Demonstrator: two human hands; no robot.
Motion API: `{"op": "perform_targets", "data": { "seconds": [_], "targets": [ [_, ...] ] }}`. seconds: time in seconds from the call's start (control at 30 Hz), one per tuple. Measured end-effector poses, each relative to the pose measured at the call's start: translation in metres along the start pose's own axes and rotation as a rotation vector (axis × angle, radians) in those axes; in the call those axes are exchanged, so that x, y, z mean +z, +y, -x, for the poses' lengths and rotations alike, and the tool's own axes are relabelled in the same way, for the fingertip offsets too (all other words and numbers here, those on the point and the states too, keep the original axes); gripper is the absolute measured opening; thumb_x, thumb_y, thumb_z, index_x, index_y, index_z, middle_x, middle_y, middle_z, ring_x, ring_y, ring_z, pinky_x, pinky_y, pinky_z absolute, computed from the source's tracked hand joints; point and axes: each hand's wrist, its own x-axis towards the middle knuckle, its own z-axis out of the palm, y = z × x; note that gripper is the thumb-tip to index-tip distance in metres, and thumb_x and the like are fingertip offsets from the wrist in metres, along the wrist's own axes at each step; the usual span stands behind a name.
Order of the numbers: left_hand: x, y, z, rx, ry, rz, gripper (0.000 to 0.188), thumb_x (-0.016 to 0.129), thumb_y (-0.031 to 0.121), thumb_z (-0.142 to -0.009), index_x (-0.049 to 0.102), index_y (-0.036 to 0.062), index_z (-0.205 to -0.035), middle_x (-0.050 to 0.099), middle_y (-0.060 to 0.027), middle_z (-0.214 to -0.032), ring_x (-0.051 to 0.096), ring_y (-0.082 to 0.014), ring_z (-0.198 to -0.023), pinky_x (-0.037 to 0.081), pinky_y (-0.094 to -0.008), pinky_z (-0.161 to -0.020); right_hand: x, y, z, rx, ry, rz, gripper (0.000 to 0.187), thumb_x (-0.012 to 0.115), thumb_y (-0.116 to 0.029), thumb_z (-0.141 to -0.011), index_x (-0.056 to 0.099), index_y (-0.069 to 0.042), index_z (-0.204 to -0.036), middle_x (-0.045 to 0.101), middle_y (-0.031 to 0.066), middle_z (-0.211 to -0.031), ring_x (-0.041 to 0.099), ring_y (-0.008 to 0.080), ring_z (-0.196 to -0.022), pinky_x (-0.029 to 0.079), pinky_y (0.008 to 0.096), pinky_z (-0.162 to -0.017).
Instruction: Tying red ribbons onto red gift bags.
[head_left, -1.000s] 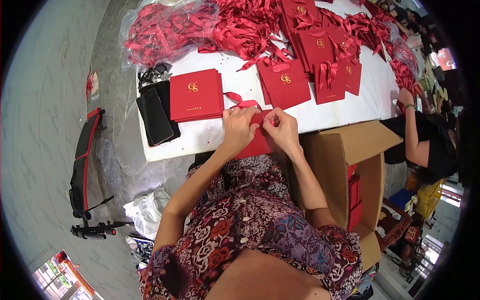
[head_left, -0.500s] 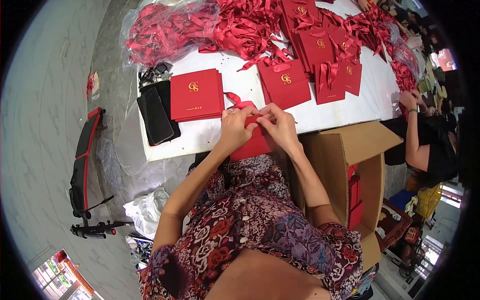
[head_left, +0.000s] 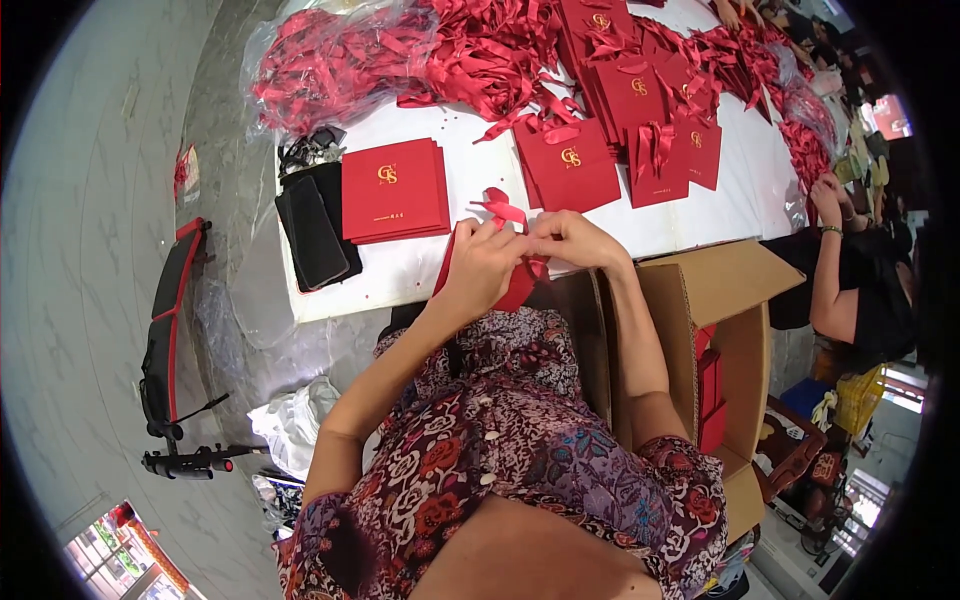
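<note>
A small red paper bag [head_left: 516, 290] is at the table's front edge, tilted close to my body. My left hand [head_left: 482, 262] is closed over its upper part, with the fingers pinching a red satin ribbon [head_left: 503, 208]; a loose loop sticks up beyond the fingertips. My right hand [head_left: 578, 240] meets it from the right, thumb and forefinger pinched on the ribbon, a bit of which hangs below. The fingers hide where the ribbon meets the bag. Just left of my hands lies a neat stack of flat red bags [head_left: 394, 190].
Black phone [head_left: 316, 232] lies by the stack. Beyond are ribboned red bags [head_left: 570, 165] and heaped red ribbons [head_left: 345, 65], partly in clear plastic. An open cardboard box [head_left: 735, 350] holding red bags stands at right. A co-worker's arm [head_left: 832, 270] shows at far right.
The bag has turned and tilted between my hands. My right hand has moved slightly right and lower, its wrist bent more inward. The ribbon loop now stands up beyond my left fingers.
</note>
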Motion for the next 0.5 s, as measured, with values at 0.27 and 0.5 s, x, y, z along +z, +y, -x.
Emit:
{"op": "perform_targets", "data": {
  "seconds": [0.27,0.5],
  "targets": [
    [-0.001,-0.010,0.001,-0.126,0.002,0.199,0.020,0.081,0.020,-0.076,0.067,0.0125,-0.088,0.068,0.0007,-0.083,0.061,-0.0187,-0.081,0.033,-0.0375,-0.085,0.023,0.005,-0.022,0.194,0.293,-0.305,0.019,0.062,-0.015,-0.093,0.074,-0.001,-0.092,0.068,0.0054,-0.073,0.062,0.0103,-0.070,0.048,0.0266,-0.067],
    [0.002,-0.004,-0.006,-0.248,0.006,0.254,0.018,0.081,0.023,-0.078,0.068,0.0132,-0.086,0.070,0.0029,-0.083,0.063,-0.0159,-0.078,0.033,-0.0353,-0.083,0.015,0.006,-0.023,0.041,0.838,-0.049,0.022,0.067,-0.021,-0.093,0.073,-0.001,-0.097,0.067,0.0083,-0.080,0.062,0.0119,-0.070,0.048,0.0282,-0.064]
  ]
}}
